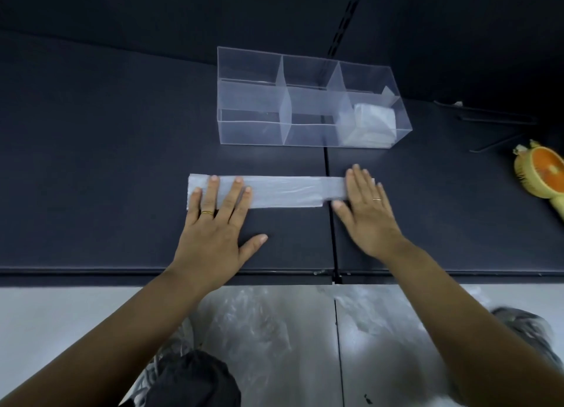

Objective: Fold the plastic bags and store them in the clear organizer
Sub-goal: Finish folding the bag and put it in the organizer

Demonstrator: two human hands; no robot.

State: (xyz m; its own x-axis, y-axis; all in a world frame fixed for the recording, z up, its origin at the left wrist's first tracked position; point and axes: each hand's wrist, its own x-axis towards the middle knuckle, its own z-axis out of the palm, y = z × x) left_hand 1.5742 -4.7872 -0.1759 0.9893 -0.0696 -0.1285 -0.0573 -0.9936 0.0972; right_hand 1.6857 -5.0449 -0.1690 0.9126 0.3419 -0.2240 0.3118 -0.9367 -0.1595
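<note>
Both hands lie flat, fingers straight, and grip nothing. Left hand [213, 223] presses its spread fingers on the left end of one plastic bag [283, 191], thumb out on the bare worktop [106, 162]. Right hand [366, 211] covers the bag's right end with its fingers close together. Each hand wears one ring.

The bag is a single long, narrow strip, folded flat, pale and translucent with faint creases. Its right part is slightly narrower than the rest. It lies parallel to the worktop's near edge, about midway between that edge and the clear organizer [250, 98], and crosses the seam [329, 223] where two panels of the worktop meet.

One organizer stands toward the back edge, with six compartments, three across and two deep. Its near right compartment holds a stack of folded bags [374, 126]; how many I cannot tell. One yellow handheld fan [543, 174] with an orange-slice face lies at the right edge.

The worktop is matte and dark, backed by dark wall panels [152, 10] with one slotted rail [348, 16]. Below the near edge is a pale floor [61, 315] with loose clear plastic [253, 321] heaped on it.
</note>
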